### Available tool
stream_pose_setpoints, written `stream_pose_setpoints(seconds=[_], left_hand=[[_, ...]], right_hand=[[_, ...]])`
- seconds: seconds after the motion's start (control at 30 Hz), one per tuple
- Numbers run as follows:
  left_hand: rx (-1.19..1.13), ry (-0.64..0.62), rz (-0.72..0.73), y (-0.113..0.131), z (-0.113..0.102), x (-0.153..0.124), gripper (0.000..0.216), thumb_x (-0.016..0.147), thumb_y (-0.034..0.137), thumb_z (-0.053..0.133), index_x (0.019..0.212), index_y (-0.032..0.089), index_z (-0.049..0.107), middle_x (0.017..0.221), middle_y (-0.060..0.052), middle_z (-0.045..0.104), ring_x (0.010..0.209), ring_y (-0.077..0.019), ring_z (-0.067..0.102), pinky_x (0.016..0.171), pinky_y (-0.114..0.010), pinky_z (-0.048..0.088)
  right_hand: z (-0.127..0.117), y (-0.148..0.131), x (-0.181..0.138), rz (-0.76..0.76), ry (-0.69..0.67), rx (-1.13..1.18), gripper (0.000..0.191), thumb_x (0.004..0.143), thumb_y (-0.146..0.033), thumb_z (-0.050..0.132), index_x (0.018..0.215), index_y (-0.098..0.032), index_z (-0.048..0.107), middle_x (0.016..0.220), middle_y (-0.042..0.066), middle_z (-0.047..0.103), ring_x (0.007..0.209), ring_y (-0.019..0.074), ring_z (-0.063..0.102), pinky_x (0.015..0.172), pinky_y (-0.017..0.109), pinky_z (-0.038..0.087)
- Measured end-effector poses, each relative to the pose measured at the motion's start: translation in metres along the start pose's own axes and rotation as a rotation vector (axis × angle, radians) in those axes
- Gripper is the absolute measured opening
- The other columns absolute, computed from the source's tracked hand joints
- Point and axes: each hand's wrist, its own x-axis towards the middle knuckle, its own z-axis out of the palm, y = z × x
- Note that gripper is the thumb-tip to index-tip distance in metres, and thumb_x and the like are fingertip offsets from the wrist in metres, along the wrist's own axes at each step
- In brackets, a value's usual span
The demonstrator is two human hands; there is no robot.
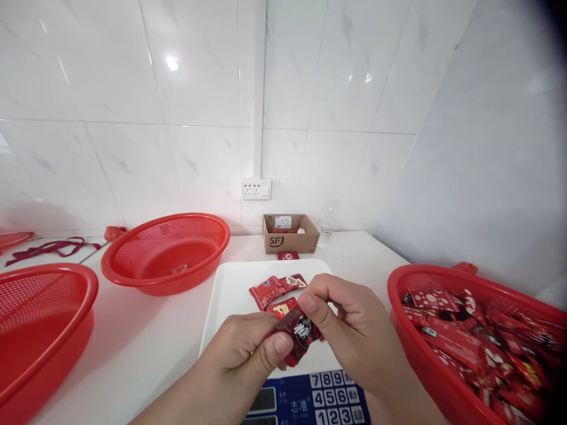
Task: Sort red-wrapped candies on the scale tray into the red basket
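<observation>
A dark red wrapped candy packet (297,332) with white characters is held up over the white pan (225,295) of a scale. My left hand (248,348) is closed on its left side, thumb on top. My right hand (349,324) pinches the upper right edge between thumb and curled fingers. Just beyond, more red packets (267,291) lie on the pan, partly hidden by my hands. Below my hands shows the scale's blue keypad (330,396) with number keys and a display.
At right, a red basket (401,280) holds many red packets. On the left stand two red baskets, one farther back (163,277) with a small packet inside, one nearer (84,295). A small cardboard box (292,241) sits by the tiled wall, beside a clear plastic bottle (326,221).
</observation>
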Motion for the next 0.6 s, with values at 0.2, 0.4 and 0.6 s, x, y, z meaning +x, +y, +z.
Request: stream_pose_setpoints(seconds=[0.2,0.4,0.6], left_hand=[[-0.046,0.000,-0.005,0.000,0.000,0.000,0.043,0.096,0.048,0.040,0.071,0.017,0.055,0.070,0.000,0.054,0.066,-0.0128,0.048,0.064,-0.022,0.039],[-0.166,0.100,-0.094,-0.007,-0.001,0.000,0.052,0.091,0.061,0.044,0.071,0.016,0.061,0.071,-0.004,0.062,0.070,-0.0168,0.057,0.070,-0.027,0.046],[-0.225,0.052,-0.079,-0.009,-0.002,0.001,0.052,0.085,0.065,0.051,0.076,0.015,0.065,0.073,-0.004,0.061,0.071,-0.0165,0.056,0.068,-0.027,0.046]], right_hand=[[0.002,-0.003,0.001,0.045,-0.008,0.073,0.036,0.093,-0.036,0.054,0.061,-0.020,0.050,0.049,-0.007,0.048,0.043,0.0072,0.042,0.041,0.019,0.031],[-0.006,0.000,0.002,0.168,-0.064,0.128,0.040,0.090,-0.050,0.054,0.064,-0.021,0.049,0.052,-0.006,0.047,0.046,0.0095,0.042,0.044,0.021,0.033],[-0.007,-0.002,0.003,0.085,-0.139,-0.015,0.041,0.095,-0.041,0.046,0.060,-0.021,0.043,0.054,-0.006,0.046,0.049,0.0095,0.043,0.047,0.022,0.033]])
